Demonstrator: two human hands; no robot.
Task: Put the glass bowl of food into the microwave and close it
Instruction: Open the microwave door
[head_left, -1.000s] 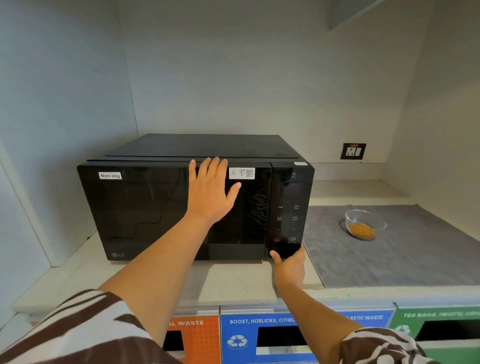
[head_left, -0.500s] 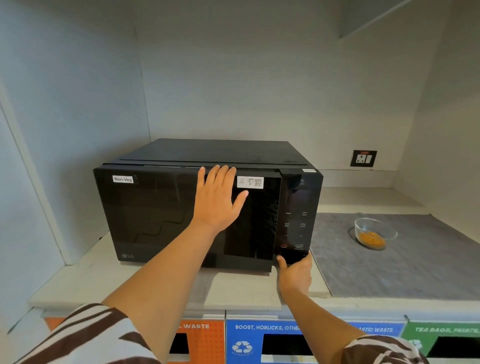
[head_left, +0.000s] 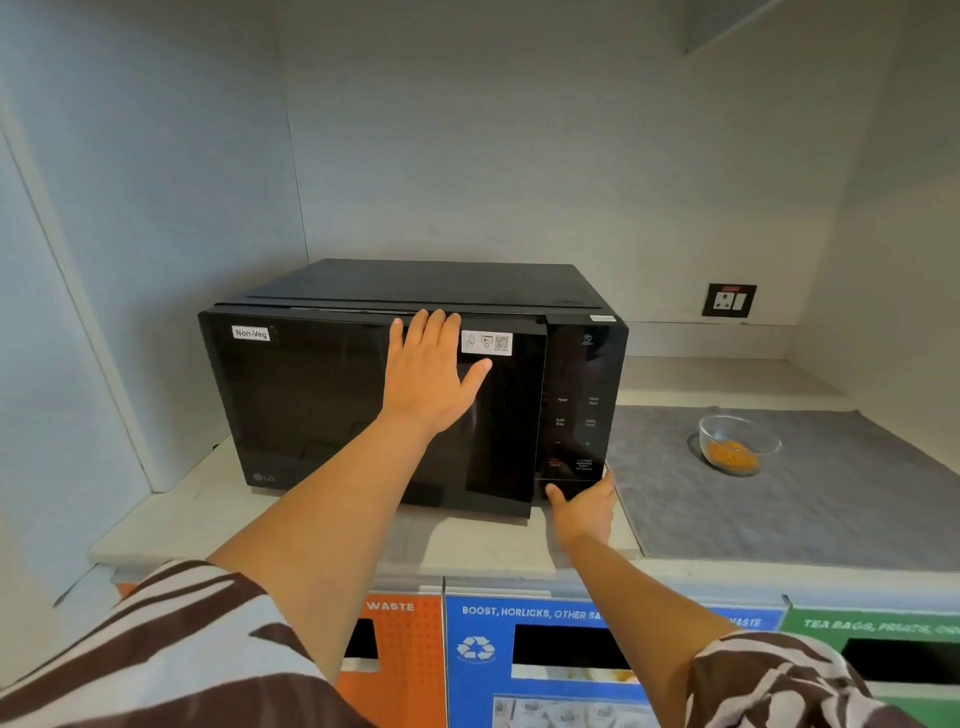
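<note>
My left hand (head_left: 428, 376) lies flat with fingers spread wide on the black microwave (head_left: 415, 384) door, holding nothing. My right hand (head_left: 584, 506) is loosely open, thumb on the bottom of the control panel (head_left: 576, 410); the door's right edge stands slightly ajar. The glass bowl of food (head_left: 735, 444) sits on the grey mat (head_left: 810, 499) at 3 o'clock from the microwave, well apart on the table (head_left: 249, 525).

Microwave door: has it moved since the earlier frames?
Yes. The microwave door has popped slightly ajar: its right edge now stands out from the fixed control panel, where it sat flush before.
</note>
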